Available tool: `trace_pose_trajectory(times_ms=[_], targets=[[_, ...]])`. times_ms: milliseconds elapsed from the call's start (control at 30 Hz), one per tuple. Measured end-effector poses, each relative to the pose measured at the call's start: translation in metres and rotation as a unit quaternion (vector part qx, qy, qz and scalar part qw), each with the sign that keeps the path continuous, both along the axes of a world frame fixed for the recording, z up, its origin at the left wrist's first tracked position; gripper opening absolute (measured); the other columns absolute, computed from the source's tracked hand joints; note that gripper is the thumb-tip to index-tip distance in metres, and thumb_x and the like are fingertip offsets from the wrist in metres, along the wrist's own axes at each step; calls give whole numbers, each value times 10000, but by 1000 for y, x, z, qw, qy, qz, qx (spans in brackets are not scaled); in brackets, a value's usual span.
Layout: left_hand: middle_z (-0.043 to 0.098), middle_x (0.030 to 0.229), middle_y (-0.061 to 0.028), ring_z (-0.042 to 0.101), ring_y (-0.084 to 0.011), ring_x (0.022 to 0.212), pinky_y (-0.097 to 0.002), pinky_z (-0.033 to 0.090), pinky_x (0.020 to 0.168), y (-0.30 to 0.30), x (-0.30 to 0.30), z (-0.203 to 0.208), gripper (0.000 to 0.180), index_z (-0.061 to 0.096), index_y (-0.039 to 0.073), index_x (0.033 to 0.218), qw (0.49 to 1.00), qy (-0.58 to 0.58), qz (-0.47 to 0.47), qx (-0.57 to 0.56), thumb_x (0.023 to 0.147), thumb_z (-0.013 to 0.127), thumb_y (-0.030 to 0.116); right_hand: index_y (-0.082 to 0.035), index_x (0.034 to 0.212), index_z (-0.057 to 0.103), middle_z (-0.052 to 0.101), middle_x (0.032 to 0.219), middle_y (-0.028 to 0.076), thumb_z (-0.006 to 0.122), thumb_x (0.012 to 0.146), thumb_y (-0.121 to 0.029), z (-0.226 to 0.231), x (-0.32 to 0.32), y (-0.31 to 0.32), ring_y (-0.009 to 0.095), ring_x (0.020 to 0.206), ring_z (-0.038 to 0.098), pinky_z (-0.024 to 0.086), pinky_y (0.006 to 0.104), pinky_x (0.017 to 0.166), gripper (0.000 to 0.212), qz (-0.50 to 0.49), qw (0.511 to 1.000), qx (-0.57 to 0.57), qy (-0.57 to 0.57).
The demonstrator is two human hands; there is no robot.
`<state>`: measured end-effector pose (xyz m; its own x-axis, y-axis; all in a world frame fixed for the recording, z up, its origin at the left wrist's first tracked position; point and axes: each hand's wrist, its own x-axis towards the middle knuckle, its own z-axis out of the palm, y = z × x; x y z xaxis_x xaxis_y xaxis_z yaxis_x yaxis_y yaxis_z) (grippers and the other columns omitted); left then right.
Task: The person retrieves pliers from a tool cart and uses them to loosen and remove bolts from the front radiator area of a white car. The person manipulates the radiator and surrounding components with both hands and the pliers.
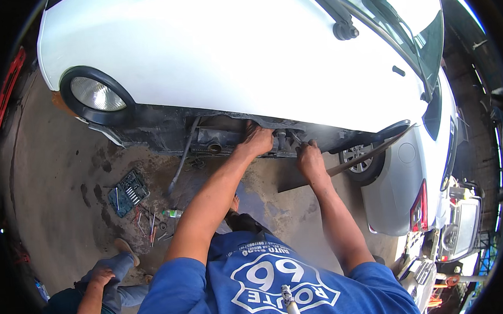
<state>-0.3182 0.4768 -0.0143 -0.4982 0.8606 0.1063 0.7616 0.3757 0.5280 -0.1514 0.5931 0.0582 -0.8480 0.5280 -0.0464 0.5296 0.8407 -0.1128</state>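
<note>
I reach both arms into the open front side of a white vehicle (230, 51), below its smooth upper panel. My left hand (258, 140) is up against the dark metal parts (281, 139) there, its fingers mostly hidden behind the edge. A short way to its right, my right hand (310, 153) is closed with the knuckles up. A thin, metal-looking piece shows by its fingertips, but I cannot make out what it is. Left of my hands, a grey bar (184, 154) slants down from the vehicle toward the floor.
A tool case (128, 192) with sockets lies on the floor at left, near loose hand tools (152, 227) and a plastic bottle (172, 214). Another person (91, 287) is at lower left. A silver car (395, 179) stands at right. A lit cigarette (292, 307) juts in at the bottom.
</note>
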Motion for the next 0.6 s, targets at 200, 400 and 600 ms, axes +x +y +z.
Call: trace_pose_trajectory(times_ms=[200,400,600], targets=[[640,1242,-244,594,-435,1158,-507,479,983,9,-13,-5,336,647,19,1206,977,-211,-30,-10,977,568,252,8,1173,597,550,1271,253,510,885,-111,-4,-4,-35,438,1246,538,278,747,1072,323,-93,983,70,-141],[692,1056,-274,670,-432,1015,-514,527,912,5,-9,-8,248,740,-15,984,984,-158,-12,78,878,574,135,5,1220,581,531,1310,245,487,924,-144,0,-30,-60,442,1270,511,365,687,1051,344,-156,978,38,-132],[688,1051,-279,668,-435,1034,-508,535,907,7,-9,-10,250,749,-10,976,980,-188,-14,57,829,574,92,2,1227,582,532,1296,237,529,930,-166,2,-37,-67,440,1235,527,498,571,970,346,-145,977,52,-145]])
